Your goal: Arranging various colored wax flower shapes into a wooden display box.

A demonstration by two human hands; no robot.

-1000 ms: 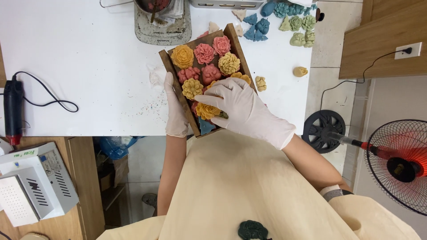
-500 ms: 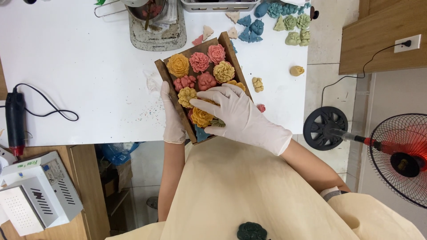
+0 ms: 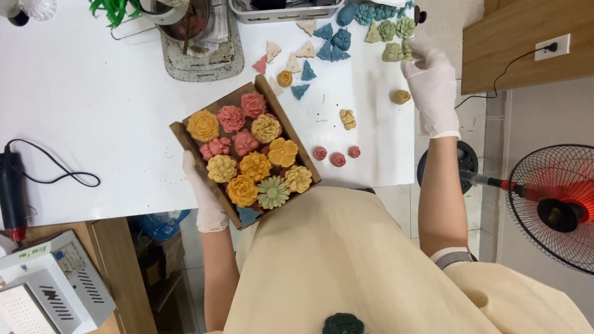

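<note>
Wooden box (image 3: 183,130) sits tilted at near table edge, packed with pink, yellow, orange flower pieces. Left hand (image 3: 205,198), gloved, fingers closed around box's near-left side, likely steadying it over edge. Right hand (image 3: 431,86), gloved, fingers loosely curled at green pieces (image 3: 396,38) far right; whether pinching one, cannot tell. Blue pieces (image 3: 334,40) grouped by colour beside them. White wall socket (image 3: 552,47) on wood panel.

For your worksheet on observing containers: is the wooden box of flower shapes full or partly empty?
Nearly full. The wooden box holds yellow, orange, pink and green moulded flowers packed edge to edge; the left hand steadies its side.
</note>
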